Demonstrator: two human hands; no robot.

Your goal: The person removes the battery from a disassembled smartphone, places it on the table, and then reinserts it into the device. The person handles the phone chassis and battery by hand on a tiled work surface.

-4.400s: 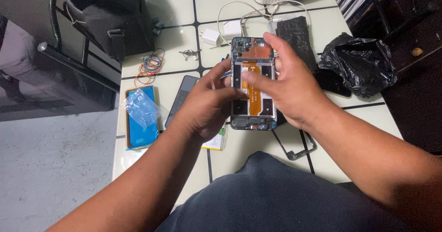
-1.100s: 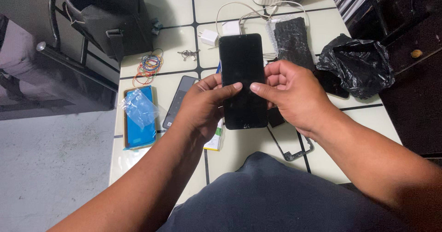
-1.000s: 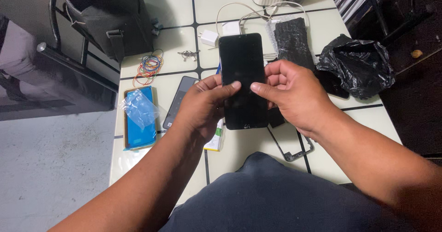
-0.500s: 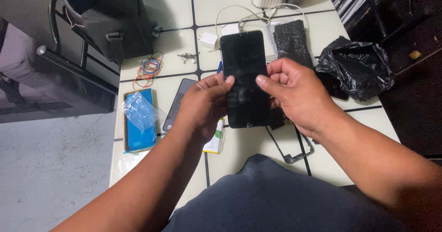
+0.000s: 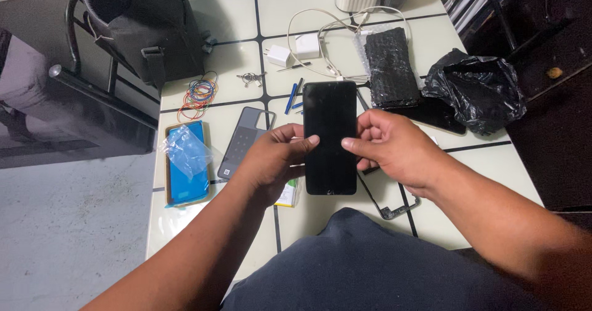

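A black smartphone [image 5: 330, 116] is held screen up over the white tiled table [image 5: 234, 55], its dark glass facing me. My left hand [image 5: 271, 163] grips its left edge with the thumb pressed onto the screen. My right hand [image 5: 394, 147] grips the right edge, thumb also on the glass. A grey phone back cover [image 5: 245, 141] lies just left of my left hand. A thin phone frame [image 5: 394, 206] lies on the table under my right wrist.
A blue sheet in a plastic wrapper [image 5: 185, 163] lies at the left edge. Coloured rubber bands [image 5: 198, 94], small keys [image 5: 250, 78], white chargers with cable [image 5: 296, 45], a bubble-wrapped black slab [image 5: 390, 67], a black plastic bag [image 5: 478, 89] and a dark bag on a chair [image 5: 148, 27] surround the work spot.
4.4 s ago the phone showed its open inner side with an orange cable; it has been flipped and now shows the black screen. Both thumbs have shifted slightly on the glass since then.
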